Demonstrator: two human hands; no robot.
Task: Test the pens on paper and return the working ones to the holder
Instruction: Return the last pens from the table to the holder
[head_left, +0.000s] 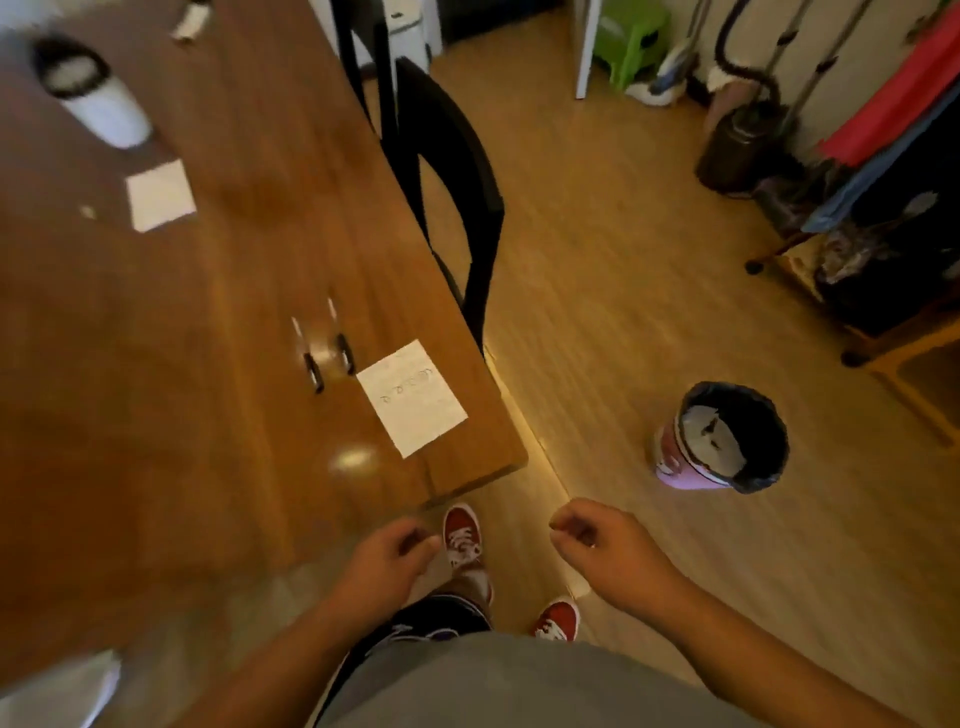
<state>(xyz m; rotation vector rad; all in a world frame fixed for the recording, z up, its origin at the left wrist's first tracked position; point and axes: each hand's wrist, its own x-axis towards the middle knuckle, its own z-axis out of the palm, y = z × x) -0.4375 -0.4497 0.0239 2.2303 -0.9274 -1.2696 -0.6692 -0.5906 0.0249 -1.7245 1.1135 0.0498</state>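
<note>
A white sheet of paper (413, 397) with a few scribbles lies near the right corner of the wooden table (182, 364). Two pens (327, 351) with black ends lie side by side just left of the paper. A white cylindrical holder (93, 93) with a dark rim stands far back on the table's left. My left hand (387, 558) hangs below the table's near edge, fingers loosely curled, holding nothing. Over the floor, my right hand (602, 543) is likewise loosely curled and empty. Both hands are apart from the pens and the paper.
A second white paper (160, 195) lies further back on the table. A black chair (447, 171) stands against the table's right side. A small bin with a black liner (724, 436) sits on the wooden floor to the right. Furniture and clothes crowd the far right.
</note>
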